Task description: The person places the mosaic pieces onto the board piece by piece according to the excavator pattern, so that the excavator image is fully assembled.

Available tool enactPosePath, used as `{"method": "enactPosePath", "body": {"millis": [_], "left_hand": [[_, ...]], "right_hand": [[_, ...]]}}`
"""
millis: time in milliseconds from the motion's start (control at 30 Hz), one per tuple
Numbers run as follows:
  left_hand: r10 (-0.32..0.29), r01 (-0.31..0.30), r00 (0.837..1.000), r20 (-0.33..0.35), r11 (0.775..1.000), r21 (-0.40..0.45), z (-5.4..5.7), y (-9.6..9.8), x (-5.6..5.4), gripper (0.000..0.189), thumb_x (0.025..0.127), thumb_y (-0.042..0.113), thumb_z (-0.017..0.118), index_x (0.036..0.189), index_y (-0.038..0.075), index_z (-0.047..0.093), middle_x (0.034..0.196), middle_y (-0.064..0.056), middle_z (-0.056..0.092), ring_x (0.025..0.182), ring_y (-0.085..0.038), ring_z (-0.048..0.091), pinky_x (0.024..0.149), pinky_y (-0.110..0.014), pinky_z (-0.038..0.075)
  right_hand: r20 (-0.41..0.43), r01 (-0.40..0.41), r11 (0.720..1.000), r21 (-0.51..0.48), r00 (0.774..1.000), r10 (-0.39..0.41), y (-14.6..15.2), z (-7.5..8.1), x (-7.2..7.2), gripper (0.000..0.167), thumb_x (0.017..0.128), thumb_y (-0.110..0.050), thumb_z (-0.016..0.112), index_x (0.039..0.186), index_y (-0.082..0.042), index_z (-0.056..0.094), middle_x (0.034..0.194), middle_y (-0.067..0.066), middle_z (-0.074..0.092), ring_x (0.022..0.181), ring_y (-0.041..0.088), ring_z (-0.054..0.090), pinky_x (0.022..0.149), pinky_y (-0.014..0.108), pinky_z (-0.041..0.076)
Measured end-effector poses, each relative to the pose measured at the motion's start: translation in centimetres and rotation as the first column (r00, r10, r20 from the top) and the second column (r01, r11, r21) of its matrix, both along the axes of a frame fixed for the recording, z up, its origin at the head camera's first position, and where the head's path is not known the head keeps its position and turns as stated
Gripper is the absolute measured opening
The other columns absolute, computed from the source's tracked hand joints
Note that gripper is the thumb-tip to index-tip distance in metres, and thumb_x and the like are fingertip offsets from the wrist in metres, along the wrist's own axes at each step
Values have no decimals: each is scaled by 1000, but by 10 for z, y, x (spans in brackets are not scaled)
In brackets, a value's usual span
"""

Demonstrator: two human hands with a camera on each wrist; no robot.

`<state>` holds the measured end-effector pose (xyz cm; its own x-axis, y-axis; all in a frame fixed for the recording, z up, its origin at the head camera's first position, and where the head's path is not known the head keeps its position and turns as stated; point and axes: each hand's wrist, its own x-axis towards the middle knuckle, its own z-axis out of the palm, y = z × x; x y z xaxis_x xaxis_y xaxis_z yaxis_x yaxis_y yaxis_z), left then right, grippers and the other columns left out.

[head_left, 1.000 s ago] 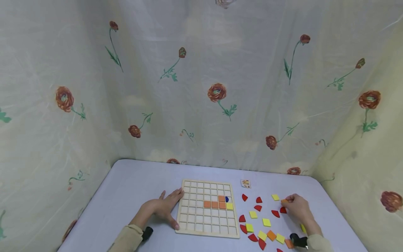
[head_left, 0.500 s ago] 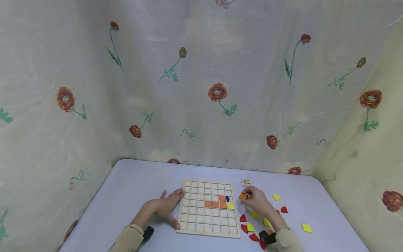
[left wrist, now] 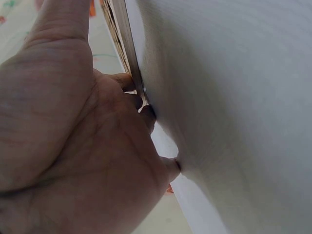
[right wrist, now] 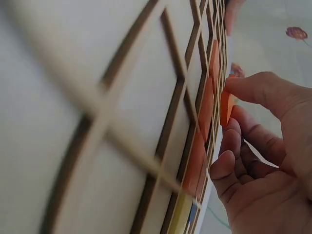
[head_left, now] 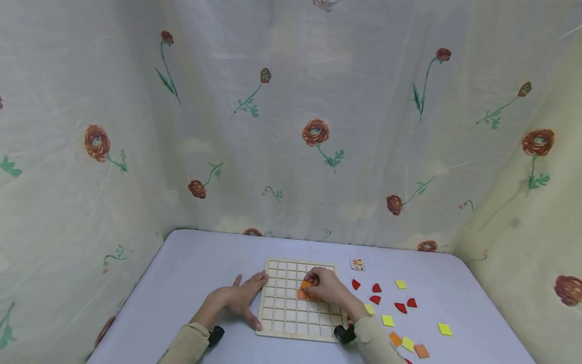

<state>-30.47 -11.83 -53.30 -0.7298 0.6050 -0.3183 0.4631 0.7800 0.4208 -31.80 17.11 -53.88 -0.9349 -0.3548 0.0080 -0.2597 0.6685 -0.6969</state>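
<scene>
An orange tile (head_left: 306, 285) is now hovering over the grid board (head_left: 279, 303), just toward 12 o'clock from a seated orange tile (head_left: 301, 294), after coming in from beyond the board's 3 o'clock edge, so the work is seemingly turning from fetching to placing. The right hand (head_left: 329, 288) is pinching it between thumb and fingers, while the left hand (head_left: 237, 300) is lying spread, touching the 9 o'clock edge. Farther out, red wedges (head_left: 400, 308) and yellow tiles (head_left: 445, 329) are lying around 3 o'clock, a picture card (head_left: 357, 265) near 2.
</scene>
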Motion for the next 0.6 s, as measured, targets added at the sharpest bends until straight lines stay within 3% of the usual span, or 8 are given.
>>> {"method": "enactPosePath", "body": {"millis": [200,600], "left_hand": [[4,-4,1000,9,1000,-6,2,1,1,123,66,58,81,155,8,12,164,-10,4,151,-28,3,117,-63,2],[9,-9,1000,2,1000,-11,4,0,2,123,65,57,82,155,8,13,164,-11,5,151,-27,4,117,-63,3]], "right_hand": [[-4,-70,997,24,998,70,-9,0,-7,13,86,-15,72,98,-12,68,90,-2,64,79,11,54,69,23,47],[21,-78,995,60,997,76,-13,8,-11,13,84,-12,74,96,-10,70,87,0,63,75,13,51,66,26,44]]}}
